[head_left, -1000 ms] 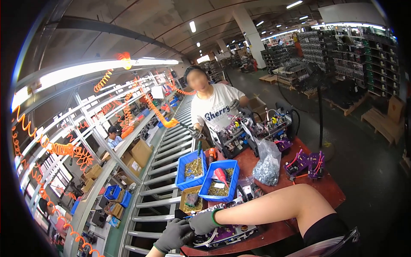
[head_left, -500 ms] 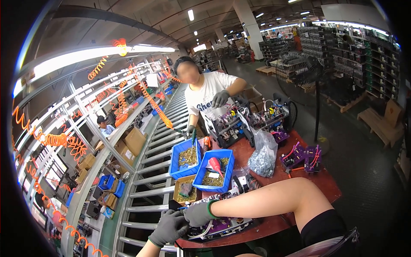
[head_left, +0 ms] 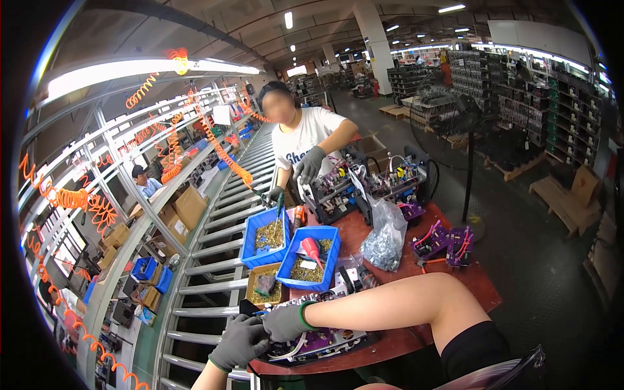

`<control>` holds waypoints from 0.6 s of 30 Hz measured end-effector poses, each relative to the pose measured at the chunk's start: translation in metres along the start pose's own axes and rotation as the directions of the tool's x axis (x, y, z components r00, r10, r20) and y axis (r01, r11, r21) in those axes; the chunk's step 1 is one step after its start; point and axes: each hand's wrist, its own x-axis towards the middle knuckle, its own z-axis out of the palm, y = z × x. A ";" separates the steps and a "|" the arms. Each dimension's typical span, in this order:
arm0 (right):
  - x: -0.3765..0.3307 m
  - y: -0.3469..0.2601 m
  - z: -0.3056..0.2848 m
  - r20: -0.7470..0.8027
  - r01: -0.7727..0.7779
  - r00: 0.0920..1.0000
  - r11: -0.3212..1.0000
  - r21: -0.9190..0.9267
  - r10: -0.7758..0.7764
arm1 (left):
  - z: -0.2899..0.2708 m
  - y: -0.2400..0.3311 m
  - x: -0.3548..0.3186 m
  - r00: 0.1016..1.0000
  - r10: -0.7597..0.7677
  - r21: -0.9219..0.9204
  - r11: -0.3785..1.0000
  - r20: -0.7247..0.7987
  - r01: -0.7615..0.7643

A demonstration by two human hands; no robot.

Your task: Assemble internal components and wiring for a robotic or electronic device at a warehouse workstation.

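Note:
An electronic unit with purple circuit boards (head_left: 323, 340) and white cables lies at the table's near edge. At its left end my two hands, in grey gloves, meet. My left hand (head_left: 239, 343) is closed, its fingers bent against the unit's corner. My right hand (head_left: 285, 323) reaches across from the right and is closed beside the left fingertips. What the fingers grip is hidden. Just beyond are a cardboard box of screws (head_left: 249, 292) with a small bag in it, and a blue bin of screws (head_left: 331, 255) holding a red-handled tool (head_left: 311, 249).
Another blue bin (head_left: 247, 250) sits on the roller conveyor (head_left: 201, 284) side. A bag of metal parts (head_left: 383, 249) and purple boards (head_left: 459, 246) lie on the red table (head_left: 448, 275). Opposite, a gloved co-worker (head_left: 309, 135) handles another unit (head_left: 336, 194). A fan (head_left: 455, 110) stands right.
The whole view has shifted slightly, so things sit further left. The co-worker's raised hand has come down toward the unit. My hands keep their place at the unit's left end.

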 end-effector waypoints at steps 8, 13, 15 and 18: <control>0.004 0.000 0.002 -0.021 -0.011 1.000 0.998 0.062 0.012 | 0.002 -0.001 -0.003 0.998 -0.054 -0.035 0.998 -0.022 0.054; 0.006 0.004 0.001 0.000 -0.006 1.000 1.000 0.013 0.006 | 0.000 0.003 0.000 0.997 -0.037 -0.090 0.996 -0.074 0.030; 0.008 0.004 -0.001 0.032 0.008 0.999 1.000 -0.007 -0.008 | 0.001 0.004 0.000 0.995 -0.034 -0.102 0.994 -0.091 0.024; 0.008 0.009 0.003 -0.001 0.080 0.997 0.996 -0.034 -0.080 | 0.004 0.004 0.000 0.992 -0.021 -0.127 0.992 -0.124 0.005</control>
